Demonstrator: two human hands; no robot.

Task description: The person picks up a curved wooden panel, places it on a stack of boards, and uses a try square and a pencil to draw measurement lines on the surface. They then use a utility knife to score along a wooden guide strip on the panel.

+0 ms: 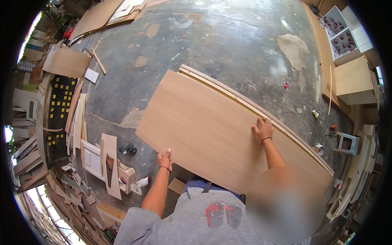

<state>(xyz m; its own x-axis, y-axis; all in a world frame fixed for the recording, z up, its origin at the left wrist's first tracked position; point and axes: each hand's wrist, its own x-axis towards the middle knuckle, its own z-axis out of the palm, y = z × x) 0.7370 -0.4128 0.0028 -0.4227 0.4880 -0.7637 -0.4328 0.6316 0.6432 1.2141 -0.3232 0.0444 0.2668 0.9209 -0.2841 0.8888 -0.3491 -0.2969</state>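
A large light-brown wood-grain panel [204, 122] lies aslant in front of me, its near edge close to my body. My left hand [165, 158] grips that near edge toward the left, thumb on top, with the other fingers partly hidden by the edge. Toward the far edge, my right hand [263, 130] is bent over the panel, fingertips at its rim and thumb on the face. Along that far side runs a layered strip of board edges [253, 107], slightly beyond the panel. What supports the panel is hidden.
Dark tools [128, 149] lie on the floor at left, near a white drawer-like piece [93, 157] and leaning offcuts [109, 167]. Board sheets [96, 20] lie far left. At right stand a grey plastic stool [348, 145] and a pale cabinet box [354, 79].
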